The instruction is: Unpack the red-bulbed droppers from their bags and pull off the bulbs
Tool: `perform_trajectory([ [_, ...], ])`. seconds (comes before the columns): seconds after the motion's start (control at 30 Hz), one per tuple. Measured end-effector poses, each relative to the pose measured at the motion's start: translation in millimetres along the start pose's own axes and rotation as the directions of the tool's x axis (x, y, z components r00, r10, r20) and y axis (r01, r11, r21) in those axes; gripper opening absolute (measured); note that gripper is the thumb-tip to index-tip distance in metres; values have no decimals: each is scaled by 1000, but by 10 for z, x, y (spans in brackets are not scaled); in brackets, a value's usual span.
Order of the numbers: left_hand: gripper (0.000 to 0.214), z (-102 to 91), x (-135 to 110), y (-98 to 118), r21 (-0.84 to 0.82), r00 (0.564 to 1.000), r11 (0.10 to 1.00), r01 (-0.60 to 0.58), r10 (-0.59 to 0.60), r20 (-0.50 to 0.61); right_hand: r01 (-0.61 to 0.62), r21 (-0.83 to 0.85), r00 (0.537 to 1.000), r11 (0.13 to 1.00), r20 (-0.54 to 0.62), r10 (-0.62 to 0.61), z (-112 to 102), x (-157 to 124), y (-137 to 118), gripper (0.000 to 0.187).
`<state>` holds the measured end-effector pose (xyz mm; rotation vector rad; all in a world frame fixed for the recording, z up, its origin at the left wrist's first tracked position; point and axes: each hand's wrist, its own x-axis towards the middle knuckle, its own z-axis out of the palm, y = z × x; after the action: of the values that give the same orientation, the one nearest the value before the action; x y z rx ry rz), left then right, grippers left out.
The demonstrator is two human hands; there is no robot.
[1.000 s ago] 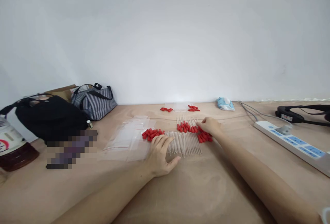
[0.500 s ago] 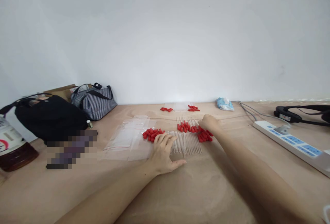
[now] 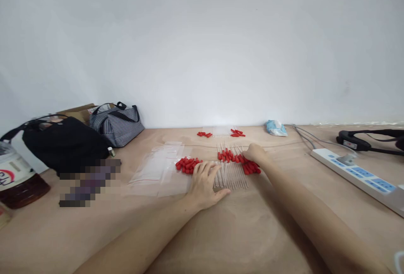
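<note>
Several thin clear sticks [image 3: 233, 176] lie side by side in a row on the table. My left hand [image 3: 204, 183] rests at their left edge with its fingers spread and its thumb apart. Against its fingertips lies a pile of small red bulb-like pieces [image 3: 188, 165]. My right hand [image 3: 254, 153] is curled closed over the right end of a red-tipped row [image 3: 227, 155], whose thin sticks point away from me. Its fingertips are hidden, so what they hold cannot be made out. Just below it sits another red pile [image 3: 251, 167].
Clear plastic bags [image 3: 151, 168] lie left of the sticks. Farther back is a smaller set of red pieces [image 3: 237, 132]. A tissue pack [image 3: 276, 128] and a power strip [image 3: 356, 173] are right; a striped bag [image 3: 121, 124], black bag [image 3: 66, 143] and bottle [image 3: 19, 181] left.
The whole view has shifted slightly. My left hand has moved a little to the right over the sticks; my right hand stays closed at the red pieces.
</note>
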<state>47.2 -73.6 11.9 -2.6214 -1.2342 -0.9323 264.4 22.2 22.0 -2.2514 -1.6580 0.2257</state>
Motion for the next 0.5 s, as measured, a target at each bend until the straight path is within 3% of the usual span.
perform_trajectory([
  [0.3, 55, -4, -15, -7, 4, 1000, 1000, 7, -7, 2, -3, -82, 998, 997, 67, 8, -80, -7, 19, 27],
  [0.5, 53, -5, -21, -12, 5, 1000, 1000, -3, 3, -18, 10, -66, 999, 998, 41, -7, -17, -19, -15, 25],
])
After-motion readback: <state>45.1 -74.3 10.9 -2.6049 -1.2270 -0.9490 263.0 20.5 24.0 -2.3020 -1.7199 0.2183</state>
